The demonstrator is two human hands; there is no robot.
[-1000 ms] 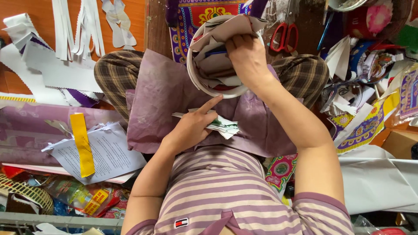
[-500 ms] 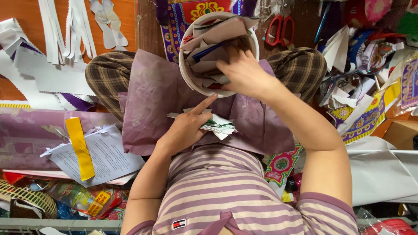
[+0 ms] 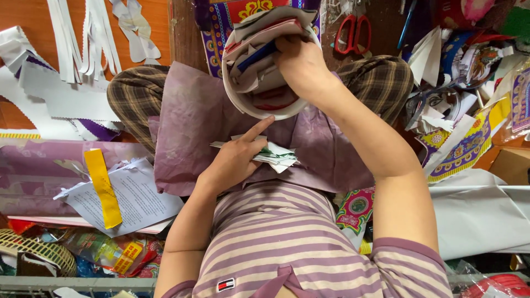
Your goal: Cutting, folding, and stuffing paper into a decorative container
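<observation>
Head view, items largest first.

1. Floor (image 3: pixel 22 16): orange-brown, mostly buried under paper scraps; white paper strips (image 3: pixel 83 38) lie at the upper left, and patterned offcuts are heaped at the right.
2. Purple sheet (image 3: pixel 187 121): crumpled, spread across my lap and over my crossed legs in checked trousers (image 3: pixel 381 83).
3. White sheet (image 3: pixel 480 215): lower right, cut off by the edge.
4. Printed page (image 3: pixel 138 198) with a yellow strip (image 3: pixel 102 187) lying on it, lower left.
5. White bucket (image 3: pixel 259 110): between my knees, stuffed with folded paper. My right hand (image 3: pixel 301 63) reaches inside; its fingertips are hidden among the contents, so I cannot tell whether they grasp anything.
6. Folded papers (image 3: pixel 273 157): a small stack on the purple sheet, just below the bucket. My left hand (image 3: pixel 234 160) pins them, fingers curled over them, forefinger stretched toward the rim.
7. Red scissors (image 3: pixel 353 33): top, beyond the bucket.
</observation>
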